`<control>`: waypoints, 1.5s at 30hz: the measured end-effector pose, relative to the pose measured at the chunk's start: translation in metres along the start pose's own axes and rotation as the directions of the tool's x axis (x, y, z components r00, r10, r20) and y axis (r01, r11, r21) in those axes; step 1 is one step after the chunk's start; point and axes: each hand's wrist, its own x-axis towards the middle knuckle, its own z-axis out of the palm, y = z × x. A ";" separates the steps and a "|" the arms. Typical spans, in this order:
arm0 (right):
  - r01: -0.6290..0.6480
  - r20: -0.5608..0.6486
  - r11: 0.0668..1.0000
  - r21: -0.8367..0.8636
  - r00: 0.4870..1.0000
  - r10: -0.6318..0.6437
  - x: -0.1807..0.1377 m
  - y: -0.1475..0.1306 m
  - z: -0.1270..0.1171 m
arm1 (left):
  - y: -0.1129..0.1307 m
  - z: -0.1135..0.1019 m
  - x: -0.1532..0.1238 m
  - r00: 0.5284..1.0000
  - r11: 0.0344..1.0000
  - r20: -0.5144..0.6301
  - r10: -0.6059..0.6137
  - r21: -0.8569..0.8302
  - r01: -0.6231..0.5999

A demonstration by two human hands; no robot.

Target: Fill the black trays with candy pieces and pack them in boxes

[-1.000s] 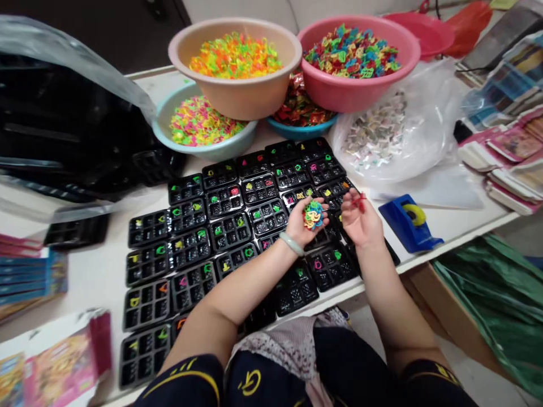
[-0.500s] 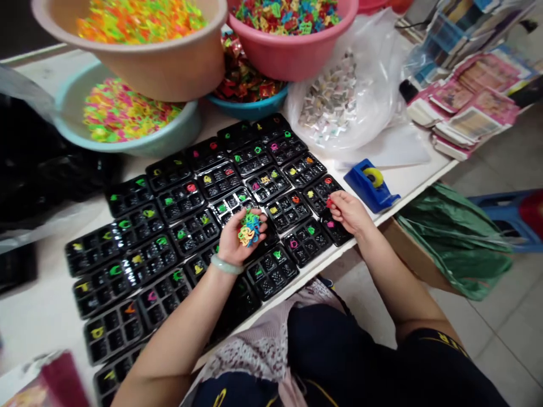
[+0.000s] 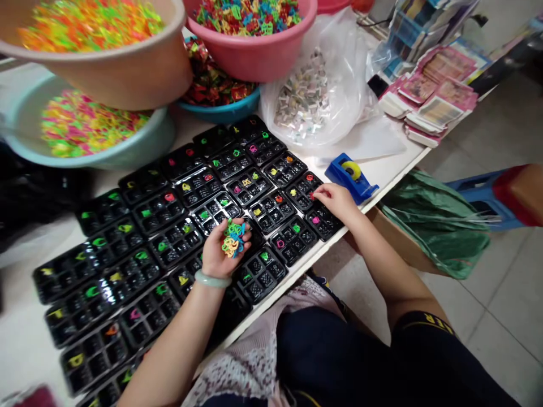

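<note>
My left hand [image 3: 217, 252], with a pale green bangle [image 3: 212, 279] at its wrist, is cupped palm up around a heap of small plastic pieces [image 3: 234, 237] in green, blue and pale yellow. It hovers over the black compartment trays. At the right end of the trays, my right hand [image 3: 338, 202] pinches a small red plastic piece [image 3: 312, 196] at its fingertips. Those fingers are low over a black tray [image 3: 328, 223] with a pink piece [image 3: 315, 220] in one compartment. Rows of similar trays [image 3: 271, 210] carry single coloured pieces in some compartments.
Behind the trays stand a beige basin [image 3: 127, 85], a pale green basin [image 3: 127, 150], a pink basin [image 3: 254, 55] and a blue basin [image 3: 233, 113], all filled. A clear plastic bag [image 3: 339, 102], a blue tape dispenser [image 3: 350, 180] and stacked pink card packs [image 3: 441, 99] lie rightward.
My right hand has lowered the red piece to the tray at the right end. My left hand stays cupped over the trays. The whole view has shifted, with the table appearing further left.
</note>
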 end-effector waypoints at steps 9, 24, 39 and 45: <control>-0.346 0.256 0.804 0.484 0.934 0.248 -0.020 0.015 -0.024 | 0.001 -0.005 -0.006 0.999 0.999 0.044 0.014 0.049 -0.016; -0.224 0.079 0.758 0.613 0.971 0.224 -0.068 0.019 -0.013 | -0.013 -0.008 -0.015 0.998 0.998 0.062 0.010 0.066 -0.014; -0.183 -0.001 0.777 0.602 0.973 0.230 -0.081 0.033 -0.008 | -0.016 -0.015 -0.018 0.997 0.998 0.073 0.032 0.060 -0.036; -0.187 -0.047 0.820 0.541 0.967 0.252 -0.086 0.039 -0.007 | -0.018 -0.017 -0.020 0.998 0.998 0.050 0.037 0.055 -0.039</control>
